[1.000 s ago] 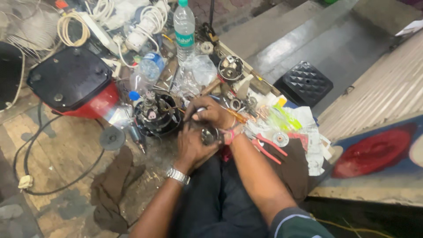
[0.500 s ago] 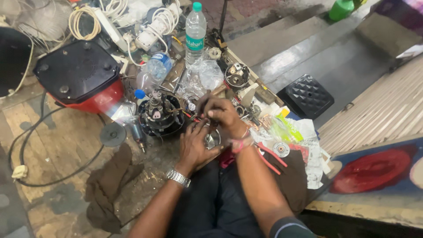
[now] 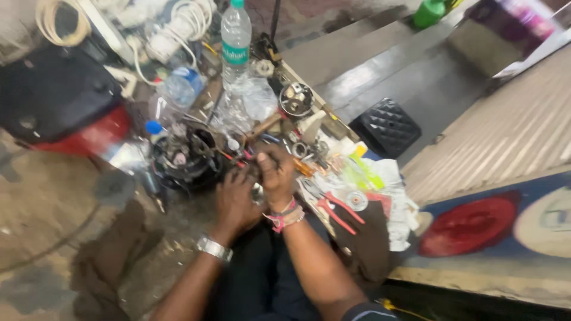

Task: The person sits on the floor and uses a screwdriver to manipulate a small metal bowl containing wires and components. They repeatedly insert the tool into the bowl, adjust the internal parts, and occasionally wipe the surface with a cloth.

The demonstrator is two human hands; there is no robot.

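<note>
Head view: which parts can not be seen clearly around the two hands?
- The small metal part between the left hand and right hand: the fingers cover it, and motion blur hides its shape.
- The black round motor: blurred, details unclear.
- The black and red case: smeared by blur.
- The white cables: cut off by the top edge.

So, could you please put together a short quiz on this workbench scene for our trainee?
1. True or false: both hands, left hand and right hand, meet over a small metal part.
2. Which wrist carries the metal watch? A) left B) right
3. Fill in: the upright plastic bottle has a ____ cap.

Key: 1 true; 2 A; 3 green. The right wrist bears red thread bands instead. What exactly the fingers pinch is too blurred to tell.
</note>
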